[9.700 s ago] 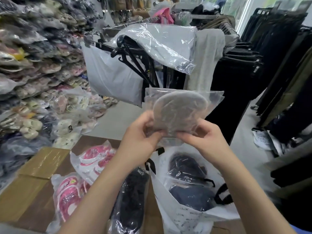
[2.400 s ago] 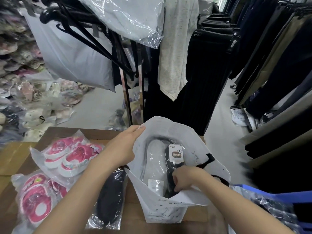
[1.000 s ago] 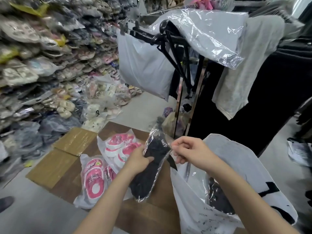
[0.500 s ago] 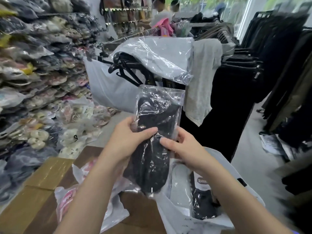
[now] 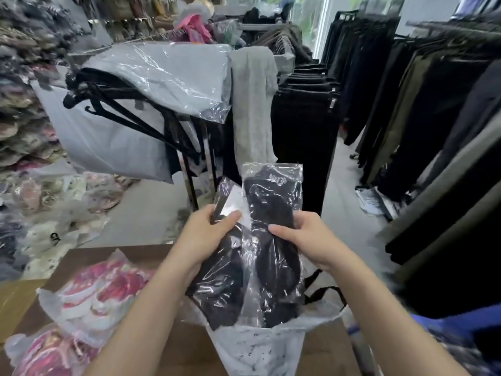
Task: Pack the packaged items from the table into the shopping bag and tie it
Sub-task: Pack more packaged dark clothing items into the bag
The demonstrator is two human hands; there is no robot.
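Two clear plastic packets of black slippers stand upright over the mouth of the white shopping bag. My left hand grips the left black packet near its top. My right hand grips the right black packet, thumb across its front. The lower ends of both packets sit at the bag's rim. The bag's black handles stick out on the right. Two packets of pink slippers lie on the brown table at the left, a lower one near the corner.
A clothes rack with black hangers and a plastic-covered grey garment stands just beyond the table. Dark trousers hang along the right. Bagged footwear is piled at the left. A blue object sits at the lower right.
Half a second ago I held one black packet up in front of me. Now both hands are lower over the bag's mouth, each with a black packet, and the bag's inside is hidden.
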